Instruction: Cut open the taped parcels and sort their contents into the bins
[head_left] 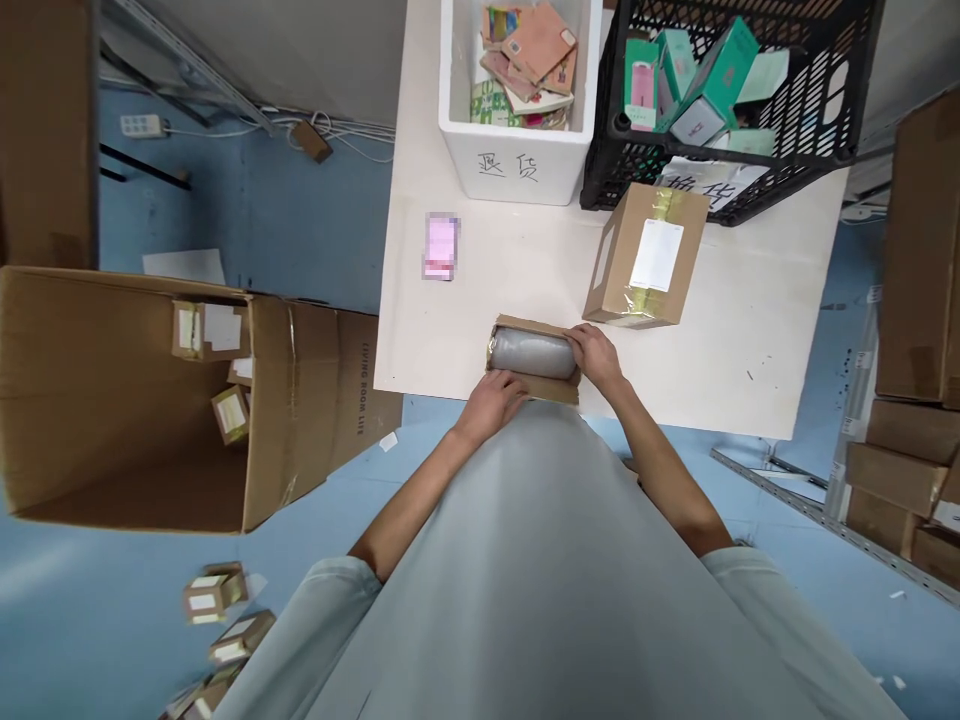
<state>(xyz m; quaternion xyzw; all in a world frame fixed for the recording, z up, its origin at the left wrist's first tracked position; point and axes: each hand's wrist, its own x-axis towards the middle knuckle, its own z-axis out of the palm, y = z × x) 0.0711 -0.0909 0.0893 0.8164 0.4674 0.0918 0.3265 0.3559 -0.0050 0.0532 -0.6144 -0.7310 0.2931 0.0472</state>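
Note:
At the table's near edge lies a small open cardboard box (551,388) with its flaps up. Inside it sits a grey, rounded bundle (532,353) that looks wrapped; its contents are hidden. My left hand (495,403) grips the near side of the box, fingers curled at the flap. At the box's right end, my right hand (595,355) pinches the far corner and flap. A taped cardboard box (611,262) with a white label stands just beyond my right hand. Farther left lies a small pink-lilac rectangle (441,245), pixelated and not readable.
On the white table (517,240), a white foam bin (517,165) holds booklets, and a black crate (814,125) holds green boxes. A large open carton (296,420) with parcels stands left. Parcels (214,592) lie on the floor; cartons (896,475) are stacked right.

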